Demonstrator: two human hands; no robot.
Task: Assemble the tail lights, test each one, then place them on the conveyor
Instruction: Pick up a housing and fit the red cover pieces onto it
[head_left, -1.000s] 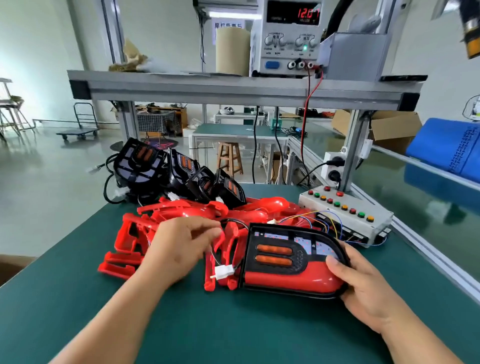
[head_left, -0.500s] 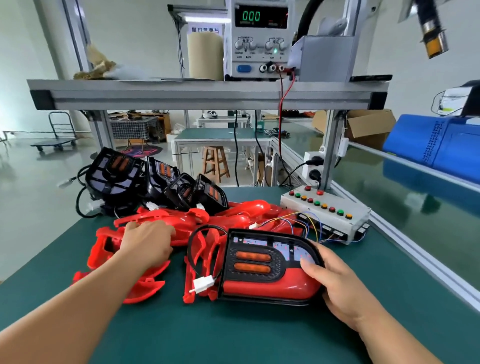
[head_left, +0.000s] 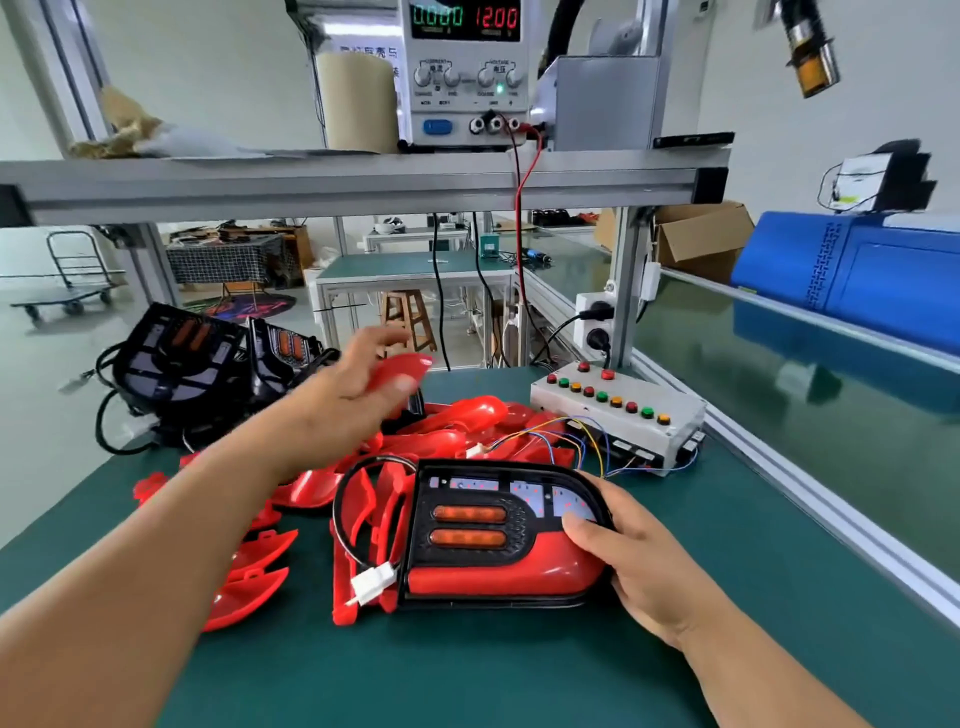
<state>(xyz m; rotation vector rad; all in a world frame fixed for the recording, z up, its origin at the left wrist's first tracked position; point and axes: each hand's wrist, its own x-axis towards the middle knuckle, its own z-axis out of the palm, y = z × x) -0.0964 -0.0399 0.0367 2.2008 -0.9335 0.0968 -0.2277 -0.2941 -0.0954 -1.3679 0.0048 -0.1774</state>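
green bench (head_left: 467, 675) | tail light (head_left: 483, 551) | red lens covers (head_left: 249, 582) | black housings (head_left: 176, 353) | button box (head_left: 618, 415)

Bare left hand (head_left: 358, 400), bare right hand (head_left: 631, 564).
Both forearms (head_left: 156, 545) run uncovered to the frame's edge; nails seem short and plain, though blur on the left hand leaves its fingertips (head_left: 402, 384) hard to read.

Glossy red plastic lens (head_left: 498, 574) on matt green mat (head_left: 467, 675)
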